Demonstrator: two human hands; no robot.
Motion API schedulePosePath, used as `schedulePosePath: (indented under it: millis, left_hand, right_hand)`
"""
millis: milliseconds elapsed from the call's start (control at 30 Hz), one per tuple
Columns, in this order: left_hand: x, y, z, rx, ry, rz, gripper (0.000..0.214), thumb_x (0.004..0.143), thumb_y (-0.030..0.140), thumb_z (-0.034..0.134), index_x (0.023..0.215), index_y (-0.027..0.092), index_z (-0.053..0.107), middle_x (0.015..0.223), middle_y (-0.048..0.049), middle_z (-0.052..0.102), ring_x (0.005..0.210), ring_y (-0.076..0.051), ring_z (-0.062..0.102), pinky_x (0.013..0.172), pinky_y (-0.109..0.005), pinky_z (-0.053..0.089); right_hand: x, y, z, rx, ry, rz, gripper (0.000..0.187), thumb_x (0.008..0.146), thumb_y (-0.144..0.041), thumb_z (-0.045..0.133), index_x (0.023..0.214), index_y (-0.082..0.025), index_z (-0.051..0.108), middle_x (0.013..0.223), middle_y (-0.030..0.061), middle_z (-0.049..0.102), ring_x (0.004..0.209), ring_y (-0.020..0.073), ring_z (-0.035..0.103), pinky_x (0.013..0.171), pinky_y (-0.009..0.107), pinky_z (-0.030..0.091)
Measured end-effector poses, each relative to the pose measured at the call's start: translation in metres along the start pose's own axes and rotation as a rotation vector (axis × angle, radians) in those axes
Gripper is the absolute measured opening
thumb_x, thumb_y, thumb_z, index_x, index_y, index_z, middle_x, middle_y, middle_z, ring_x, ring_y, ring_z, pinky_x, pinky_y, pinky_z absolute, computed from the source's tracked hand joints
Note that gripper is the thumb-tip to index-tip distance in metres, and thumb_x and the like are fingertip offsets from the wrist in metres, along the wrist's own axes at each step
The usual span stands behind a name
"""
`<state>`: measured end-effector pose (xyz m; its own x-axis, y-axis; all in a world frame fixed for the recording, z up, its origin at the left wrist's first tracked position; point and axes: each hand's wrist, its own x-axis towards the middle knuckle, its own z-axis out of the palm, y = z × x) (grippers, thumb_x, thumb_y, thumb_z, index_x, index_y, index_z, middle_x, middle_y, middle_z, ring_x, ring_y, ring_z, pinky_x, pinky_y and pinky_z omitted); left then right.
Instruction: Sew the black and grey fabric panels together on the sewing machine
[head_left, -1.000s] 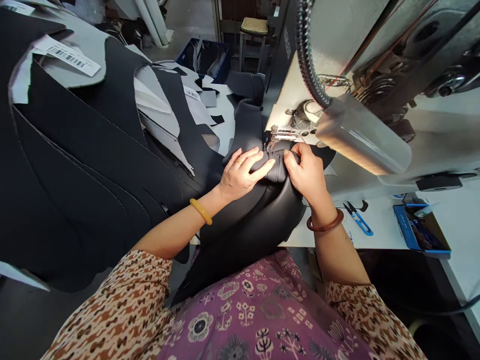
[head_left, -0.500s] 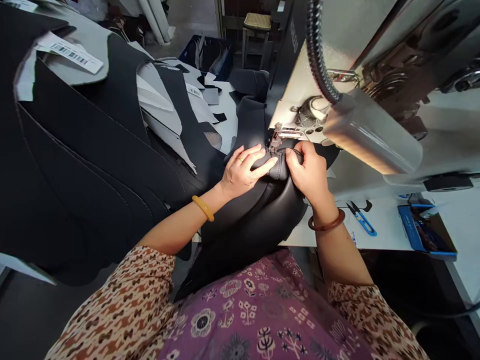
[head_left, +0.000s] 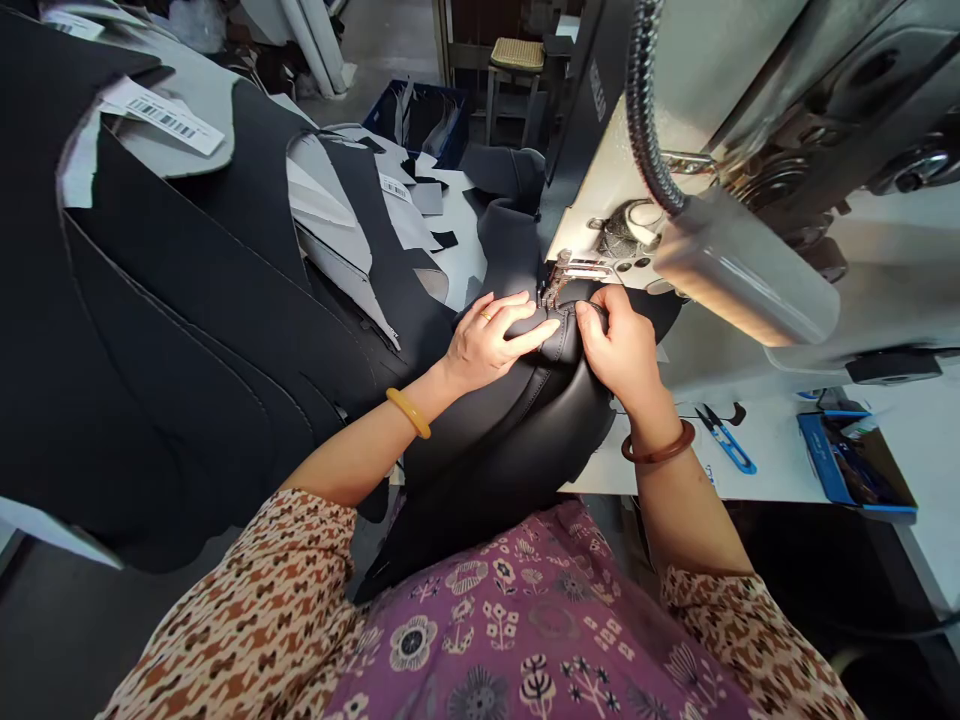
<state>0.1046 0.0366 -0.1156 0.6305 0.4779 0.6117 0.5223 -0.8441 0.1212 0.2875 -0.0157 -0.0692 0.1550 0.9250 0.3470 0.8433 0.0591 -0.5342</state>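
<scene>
Black leather-like material [head_left: 517,455] with stitched seams lies bunched under the sewing machine [head_left: 581,235] and hangs down to the front edge of the table. My left hand [head_left: 486,342] rests on it just left of the presser foot [head_left: 553,285], fingers stretched out and spread over a folded, seamed part. On the other side of the foot, my right hand [head_left: 621,345] pinches the material's edge between thumb and curled fingers. A lamp lights the needle area. The undersides of the fingers and the layers below are hidden.
Large black cut panels [head_left: 202,330] with barcode labels cover the left side. Blue thread snips [head_left: 727,442] and a blue box [head_left: 851,460] of small items are at the right. Behind stand a blue crate [head_left: 420,120] and a stool [head_left: 516,55].
The view has shifted slightly, so the panels and machine appear a little farther right. Both hands keep nearly the same places on the black material.
</scene>
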Motion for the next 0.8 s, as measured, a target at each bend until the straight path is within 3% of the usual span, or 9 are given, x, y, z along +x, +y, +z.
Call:
schedulePosePath:
  millis: [233, 333, 433, 567, 700, 800]
  left_hand:
    - [0.007, -0.012, 0.000, -0.029, 0.016, 0.069, 0.025, 0.088, 0.029, 0.051, 0.107, 0.029, 0.068, 0.111, -0.0068, 0.065, 0.117, -0.019, 0.055, 0.097, -0.035, 0.048]
    - [0.008, -0.011, -0.003, 0.000, 0.051, 0.088, 0.025, 0.088, 0.028, 0.052, 0.107, 0.030, 0.068, 0.111, -0.0066, 0.065, 0.116, -0.020, 0.056, 0.097, -0.038, 0.048]
    - [0.005, -0.007, -0.008, 0.028, 0.090, 0.068, 0.026, 0.087, 0.026, 0.054, 0.108, 0.029, 0.067, 0.113, -0.0064, 0.065, 0.116, -0.022, 0.056, 0.098, -0.041, 0.048]
    - [-0.007, -0.004, -0.016, 0.025, 0.178, 0.000, 0.029, 0.083, 0.023, 0.056, 0.110, 0.024, 0.066, 0.116, -0.0092, 0.064, 0.113, -0.024, 0.059, 0.096, -0.038, 0.050]
    - [-0.027, -0.001, -0.020, -0.025, 0.187, -0.248, 0.040, 0.085, 0.028, 0.053, 0.124, 0.023, 0.055, 0.114, -0.0110, 0.064, 0.102, -0.025, 0.063, 0.088, -0.036, 0.052]
    - [-0.038, 0.004, -0.022, -0.116, 0.145, -0.522, 0.048, 0.083, 0.039, 0.053, 0.127, 0.021, 0.050, 0.116, -0.0133, 0.063, 0.104, -0.030, 0.062, 0.085, -0.042, 0.052]
  right_hand:
    - [0.011, 0.012, 0.011, -0.013, 0.027, 0.014, 0.038, 0.087, -0.044, 0.034, 0.098, -0.015, 0.056, 0.091, 0.0142, 0.061, 0.097, 0.0277, 0.056, 0.091, 0.046, 0.041]
    - [0.013, 0.010, 0.011, 0.032, -0.042, 0.062, 0.044, 0.089, -0.044, 0.032, 0.111, -0.013, 0.054, 0.108, 0.0165, 0.060, 0.107, 0.0277, 0.054, 0.097, 0.046, 0.039]
    - [0.004, 0.008, -0.002, 0.110, -0.173, 0.042, 0.052, 0.089, -0.044, 0.033, 0.129, -0.012, 0.043, 0.132, 0.0161, 0.047, 0.124, 0.0246, 0.045, 0.105, 0.040, 0.034]
    - [-0.044, 0.018, -0.049, -0.021, -0.485, 0.027, 0.057, 0.087, -0.040, 0.042, 0.137, -0.015, 0.035, 0.136, 0.0148, 0.045, 0.115, 0.0247, 0.052, 0.094, 0.039, 0.043]
    - [-0.121, 0.011, -0.120, -0.333, -0.978, -0.112, 0.058, 0.064, -0.021, 0.069, 0.120, -0.014, 0.056, 0.111, 0.0142, 0.062, 0.093, 0.0261, 0.060, 0.075, 0.034, 0.046]
    - [-0.162, -0.017, -0.176, -0.123, -1.289, -0.252, 0.059, 0.061, -0.017, 0.070, 0.119, -0.024, 0.058, 0.092, 0.0029, 0.068, 0.069, 0.0161, 0.060, 0.057, 0.024, 0.037]
